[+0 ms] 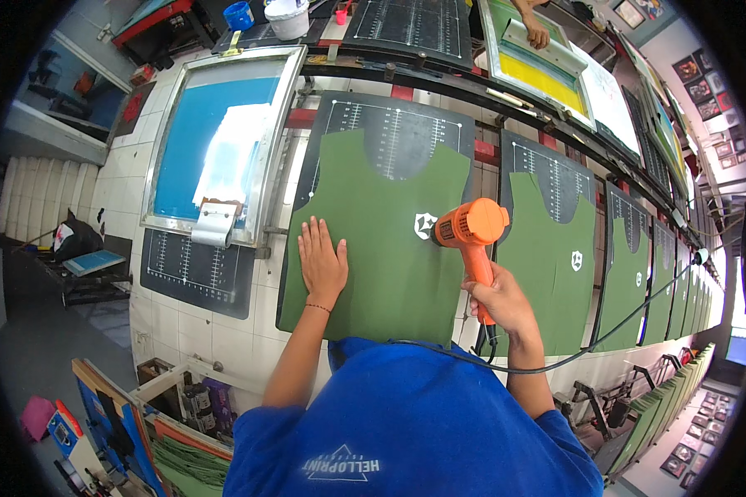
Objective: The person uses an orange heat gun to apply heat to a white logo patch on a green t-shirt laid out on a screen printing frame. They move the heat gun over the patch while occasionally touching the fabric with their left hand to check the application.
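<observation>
One heat gun fills the right hand at the green fabric's right edge. The left hand lies flat on its left.

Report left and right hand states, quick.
Left hand: open, palm down on the green fabric panel.
Right hand: closed, holding the orange heat gun.
</observation>
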The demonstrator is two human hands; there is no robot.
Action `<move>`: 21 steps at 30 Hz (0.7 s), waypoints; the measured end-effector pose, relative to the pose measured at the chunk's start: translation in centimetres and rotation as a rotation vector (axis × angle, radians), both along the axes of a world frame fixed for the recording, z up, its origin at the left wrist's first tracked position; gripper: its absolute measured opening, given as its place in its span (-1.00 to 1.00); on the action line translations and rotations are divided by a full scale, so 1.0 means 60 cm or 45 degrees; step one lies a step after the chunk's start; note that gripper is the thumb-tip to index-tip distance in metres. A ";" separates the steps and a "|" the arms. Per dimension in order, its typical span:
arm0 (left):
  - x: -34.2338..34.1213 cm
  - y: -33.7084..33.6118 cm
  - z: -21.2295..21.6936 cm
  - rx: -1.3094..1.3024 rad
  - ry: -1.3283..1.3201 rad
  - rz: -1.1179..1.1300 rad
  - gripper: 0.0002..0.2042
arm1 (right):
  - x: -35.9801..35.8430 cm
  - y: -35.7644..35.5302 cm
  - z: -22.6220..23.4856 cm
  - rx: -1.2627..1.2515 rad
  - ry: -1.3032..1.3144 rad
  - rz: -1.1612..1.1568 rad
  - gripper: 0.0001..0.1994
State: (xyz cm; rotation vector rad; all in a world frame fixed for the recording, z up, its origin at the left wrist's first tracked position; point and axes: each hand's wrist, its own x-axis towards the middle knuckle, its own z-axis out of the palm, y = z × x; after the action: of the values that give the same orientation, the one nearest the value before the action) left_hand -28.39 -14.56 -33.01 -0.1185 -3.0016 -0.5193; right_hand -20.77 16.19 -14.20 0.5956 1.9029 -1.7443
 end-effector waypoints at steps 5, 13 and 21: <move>0.000 -0.001 0.000 -0.006 0.031 -0.009 -0.39 | -0.004 -0.001 0.006 -0.036 -0.015 0.059 -0.68; 0.000 -0.001 0.001 0.030 0.016 -0.001 -0.39 | -0.004 -0.018 0.007 -0.028 0.015 0.029 -0.68; 0.000 -0.003 0.005 0.053 0.002 -0.003 -0.39 | -0.019 -0.023 0.008 -0.041 0.007 0.107 -0.69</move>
State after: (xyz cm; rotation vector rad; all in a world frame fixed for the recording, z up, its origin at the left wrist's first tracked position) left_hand -28.38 -14.71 -32.74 -0.1197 -2.9871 -0.5817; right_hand -21.88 14.79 -13.70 0.4924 1.8721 -1.7219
